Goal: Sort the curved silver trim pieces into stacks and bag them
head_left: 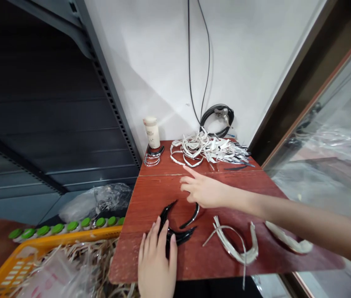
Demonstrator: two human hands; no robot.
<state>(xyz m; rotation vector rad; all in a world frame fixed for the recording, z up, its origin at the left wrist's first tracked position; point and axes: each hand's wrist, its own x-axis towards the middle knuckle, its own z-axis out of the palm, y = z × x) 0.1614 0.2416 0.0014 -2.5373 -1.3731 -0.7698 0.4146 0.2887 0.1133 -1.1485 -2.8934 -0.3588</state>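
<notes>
My left hand (158,260) lies palm down at the table's front left, fingers stretched out over a bundle of black curved bands (183,236) that look like headbands. The palm hides part of this bundle. My right hand (204,190) hovers over the middle of the table, index finger extended and the others loosely bent, with nothing visible in it. Just below it is a single black curved band (190,219), its upper end close to the wrist. Nearer the front edge sits a bundle of white curved bands (240,254), and another white bundle (288,238) lies partly beneath my right forearm.
At the back of the red-brown table (159,186) are a pile of white strips (206,149), a black cable coil (217,120) and a cream bottle (152,133) beside silver curved bands (152,159). A yellow basket (39,248) and green-lidded jars (58,229) stand left.
</notes>
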